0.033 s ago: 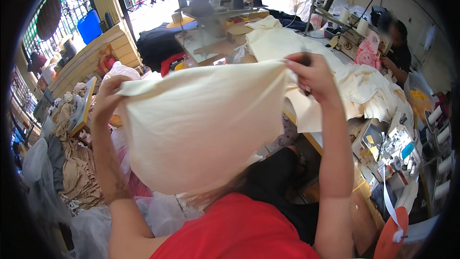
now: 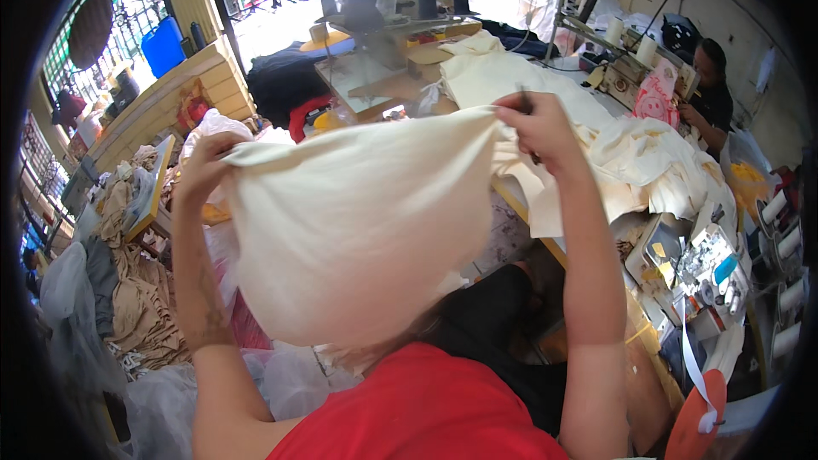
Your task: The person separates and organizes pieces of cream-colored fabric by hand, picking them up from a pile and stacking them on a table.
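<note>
Cloth: cream rounded cotton fabric piece [image 2: 358, 221] held up, stretched between my hands above the sewing table [image 2: 511, 196]. Left hand [image 2: 203, 172] pinches its left corner, right hand [image 2: 538, 126] clamps its right corner. No visible change; piece stays spread, mid-inspection I judge.

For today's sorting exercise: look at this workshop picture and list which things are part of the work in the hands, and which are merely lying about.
In hand:
left hand
right hand
cream cloth piece, held up, stretched between both hands

Lying about:
cream fabric pile on the table
tan garments heaped at left
thread cones at right
blue container by the window
</note>
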Tool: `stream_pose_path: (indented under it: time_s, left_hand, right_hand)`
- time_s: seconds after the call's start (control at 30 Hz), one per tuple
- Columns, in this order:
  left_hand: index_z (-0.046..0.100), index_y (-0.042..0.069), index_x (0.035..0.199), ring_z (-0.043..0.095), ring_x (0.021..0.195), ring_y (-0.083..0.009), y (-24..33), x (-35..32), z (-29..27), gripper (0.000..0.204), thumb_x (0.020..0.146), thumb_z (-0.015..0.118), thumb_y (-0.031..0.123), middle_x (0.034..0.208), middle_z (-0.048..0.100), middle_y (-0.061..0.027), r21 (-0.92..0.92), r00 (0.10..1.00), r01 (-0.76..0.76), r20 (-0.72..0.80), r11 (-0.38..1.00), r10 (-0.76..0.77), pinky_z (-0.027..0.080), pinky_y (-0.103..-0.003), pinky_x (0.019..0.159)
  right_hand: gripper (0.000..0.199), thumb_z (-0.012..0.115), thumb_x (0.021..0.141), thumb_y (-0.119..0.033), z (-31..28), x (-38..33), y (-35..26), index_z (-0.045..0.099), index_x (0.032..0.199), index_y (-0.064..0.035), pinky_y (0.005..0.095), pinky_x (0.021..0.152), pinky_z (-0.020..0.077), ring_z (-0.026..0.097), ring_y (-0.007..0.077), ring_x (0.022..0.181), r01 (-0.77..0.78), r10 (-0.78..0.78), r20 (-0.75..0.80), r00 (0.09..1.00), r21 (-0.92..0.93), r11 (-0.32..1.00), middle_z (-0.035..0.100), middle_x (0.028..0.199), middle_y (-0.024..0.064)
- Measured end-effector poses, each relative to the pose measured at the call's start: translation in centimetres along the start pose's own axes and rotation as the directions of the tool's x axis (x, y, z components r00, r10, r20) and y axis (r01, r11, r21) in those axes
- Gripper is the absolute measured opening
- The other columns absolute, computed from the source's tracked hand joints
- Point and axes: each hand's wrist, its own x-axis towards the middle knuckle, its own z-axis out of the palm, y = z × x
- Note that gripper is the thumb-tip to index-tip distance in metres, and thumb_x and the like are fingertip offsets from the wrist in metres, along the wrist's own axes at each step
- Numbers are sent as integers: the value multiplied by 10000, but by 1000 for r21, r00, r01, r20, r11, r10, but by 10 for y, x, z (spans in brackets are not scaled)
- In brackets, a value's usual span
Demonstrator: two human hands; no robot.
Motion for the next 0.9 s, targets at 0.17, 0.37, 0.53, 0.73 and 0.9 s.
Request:
stream_pose_path:
  time_s: [0.17,0.37,0.53,0.73,0.9]
  left_hand:
    - [694,9,1180,658,938,-131,-80,14,-54,284,929,654,138,1058,717,-54,-83,705,-172,-706,982,64,509,-269,887]
    - [609,14,1250,662,1037,-185,-68,-133,-63,374,935,658,210,1177,663,-102,-554,908,-193,-414,810,-66,531,-307,908]
    - [721,12,830,584,678,-114,-124,-216,78,164,755,629,125,748,664,-28,-358,818,569,153,740,-555,462,-259,616]
    - [760,24,852,683,745,-252,-189,-297,235,291,775,683,294,777,721,-131,328,649,429,537,842,-539,523,-387,715]
    - [766,52,871,689,855,-377,-125,-209,291,434,831,689,478,894,727,-182,529,578,88,663,844,-476,541,-455,788]
  right_hand:
    - [181,710,882,-144,81,46,-13,738,996,-7,283,614,486,610,122,655,282,-258,-171,951,131,951,709,807,41]
    - [192,707,916,-183,98,-38,14,760,1016,-28,282,660,493,618,96,682,192,-189,-36,981,117,974,736,814,35]
    - [194,699,891,-163,123,-101,149,742,1007,-14,363,701,511,684,274,763,103,-94,58,994,-171,980,722,865,166]
    - [167,566,845,-57,119,-155,280,691,949,-19,478,792,526,665,402,921,208,-51,297,953,-525,826,681,983,198]
    - [160,531,804,-50,106,-175,306,678,869,-60,485,793,539,665,386,907,237,104,372,923,-758,608,693,960,146]
